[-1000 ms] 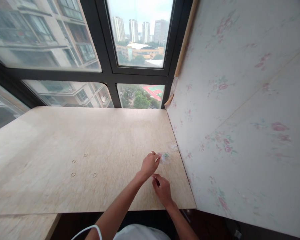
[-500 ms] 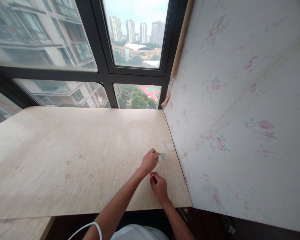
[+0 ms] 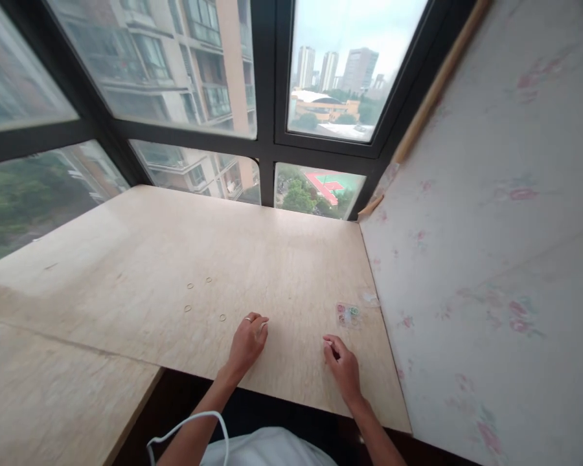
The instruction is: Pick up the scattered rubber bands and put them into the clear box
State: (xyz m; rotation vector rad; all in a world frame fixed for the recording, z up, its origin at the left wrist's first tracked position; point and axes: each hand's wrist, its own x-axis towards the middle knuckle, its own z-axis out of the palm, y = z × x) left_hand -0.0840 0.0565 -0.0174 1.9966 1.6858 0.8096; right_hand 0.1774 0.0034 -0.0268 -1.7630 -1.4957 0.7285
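Observation:
My left hand (image 3: 249, 342) is just above the stone ledge, its fingers pinched on something too small to make out. To its right my right hand (image 3: 342, 364) is also closed, thumb against fingers, around something I cannot make out. Several thin rings (image 3: 222, 318) lie spread on the ledge to the left of my left hand. A small clear compartment box (image 3: 348, 314) with red and green items in it sits beyond my right hand, near the wall.
The pale ledge (image 3: 282, 259) runs to dark-framed windows (image 3: 267, 155). On the right rises a flowered wall (image 3: 471, 259). A clear plastic piece (image 3: 368, 298) lies beside the box. A white cable (image 3: 189, 417) loops by my left forearm.
My left hand has left the box and moved left toward the rings. My right hand stays closed near the box. The view has turned to the left.

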